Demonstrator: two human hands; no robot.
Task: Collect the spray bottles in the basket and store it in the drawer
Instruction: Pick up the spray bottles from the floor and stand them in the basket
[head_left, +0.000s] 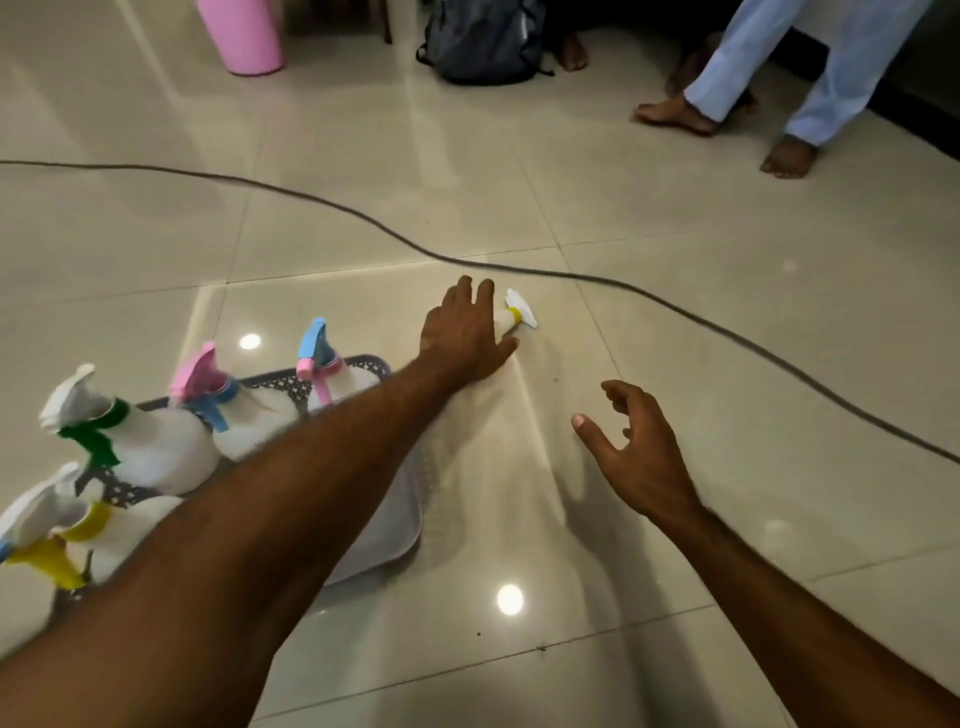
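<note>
Left hand (464, 332) stretched forward across the floor (675, 322), fingers extended and laid over a white spray bottle (511, 317) lying on its side; yellow collar and white nozzle showing past the fingertips. Whether the fingers curl round the bottle: cannot tell. Right hand (636, 452) hovering above the floor, fingers spread and loosely curved, holding nothing.

Count: four spray bottles upright in the grey basket (384, 525) at lower left, with triggers green (93, 441), pink and blue (205, 387), blue and pink (318, 358), yellow (47, 545). One on the floor, just beyond the basket. Five total.

Left forearm crossing over the basket. Dark cable (363, 213) snaking over the tiles beyond the lying bottle. Further back: pink bin (244, 34), dark backpack (483, 41), bare feet (675, 117) of a bystander.
</note>
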